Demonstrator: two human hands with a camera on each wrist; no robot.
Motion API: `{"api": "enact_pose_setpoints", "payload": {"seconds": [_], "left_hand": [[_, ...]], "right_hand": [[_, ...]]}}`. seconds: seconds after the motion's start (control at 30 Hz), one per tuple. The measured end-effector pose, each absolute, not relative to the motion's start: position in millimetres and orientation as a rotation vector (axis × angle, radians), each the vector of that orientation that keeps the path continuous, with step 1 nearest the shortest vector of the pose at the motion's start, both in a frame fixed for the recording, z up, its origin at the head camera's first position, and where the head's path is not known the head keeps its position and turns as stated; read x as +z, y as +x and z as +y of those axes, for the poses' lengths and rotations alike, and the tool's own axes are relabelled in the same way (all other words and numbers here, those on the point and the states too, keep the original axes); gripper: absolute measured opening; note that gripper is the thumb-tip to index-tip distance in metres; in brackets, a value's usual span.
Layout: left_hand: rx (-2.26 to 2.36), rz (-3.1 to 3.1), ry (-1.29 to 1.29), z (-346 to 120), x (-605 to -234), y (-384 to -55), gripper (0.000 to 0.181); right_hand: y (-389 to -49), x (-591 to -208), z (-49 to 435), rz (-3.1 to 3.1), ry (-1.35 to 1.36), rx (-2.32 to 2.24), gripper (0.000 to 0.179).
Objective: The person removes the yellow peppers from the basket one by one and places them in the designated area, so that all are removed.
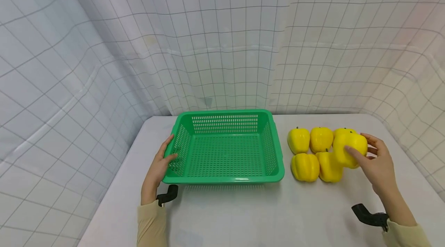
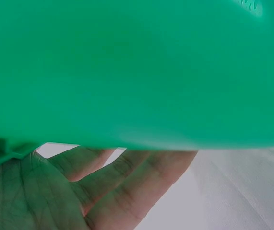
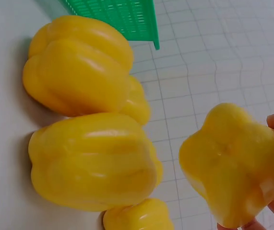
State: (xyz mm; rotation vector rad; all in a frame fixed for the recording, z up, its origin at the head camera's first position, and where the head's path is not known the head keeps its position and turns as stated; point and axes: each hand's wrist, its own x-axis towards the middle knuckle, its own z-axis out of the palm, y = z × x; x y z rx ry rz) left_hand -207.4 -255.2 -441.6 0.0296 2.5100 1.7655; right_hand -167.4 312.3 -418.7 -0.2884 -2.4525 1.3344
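On the left, my left hand (image 1: 160, 164) grips the left side of a green plastic basket (image 1: 222, 180), thumb over the rim and fingers along the outside. In the left wrist view the basket's wall (image 2: 127, 72) hides the fingertips and the thumb. My right hand (image 1: 379, 164) holds a yellow bell pepper (image 1: 349, 148) between thumb and fingers, above the right end of a group of others. The right wrist view shows the lobed underside of that held pepper (image 3: 232, 165), apart from the peppers on the table.
Several yellow bell peppers (image 1: 305, 167) stand close together in two rows on the white table (image 1: 236, 216), right of the basket. A white grid-patterned curtain (image 1: 229, 46) surrounds the table at the back and sides. Black camera mounts (image 1: 369, 216) stick out from both wrists.
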Motion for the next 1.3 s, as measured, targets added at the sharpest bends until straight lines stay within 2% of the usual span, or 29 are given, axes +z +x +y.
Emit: {"api": "enact_pose_setpoints", "payload": {"seconds": [0.23, 0.47, 0.63, 0.77, 0.87, 1.0, 1.3], "left_hand": [[1.773, 2.487, 0.018, -246, -424, -199, 0.063], [1.762, 2.512, 0.035, -255, -443, -208, 0.064], [1.764, 2.513, 0.037, -257, -446, -210, 0.064], [1.776, 2.489, 0.019, -248, -428, -201, 0.063], [1.776, 2.488, 0.018, -245, -424, -199, 0.063], [1.769, 2.514, 0.033, -254, -442, -207, 0.064], [1.770, 2.535, 0.052, -258, -452, -211, 0.064]], "right_hand": [[-165, -430, 324, -2.494, -0.386, 1.311, 0.072], [-164, -444, 337, -2.535, -0.441, 1.265, 0.072], [-178, -489, 370, -2.541, -0.445, 1.235, 0.073], [-191, -531, 399, -2.548, -0.443, 1.211, 0.076], [-180, -511, 384, -2.560, -0.455, 1.298, 0.074], [-163, -477, 359, -2.586, -0.536, 1.367, 0.074], [-162, -489, 362, -2.619, -0.521, 1.427, 0.079]]}}
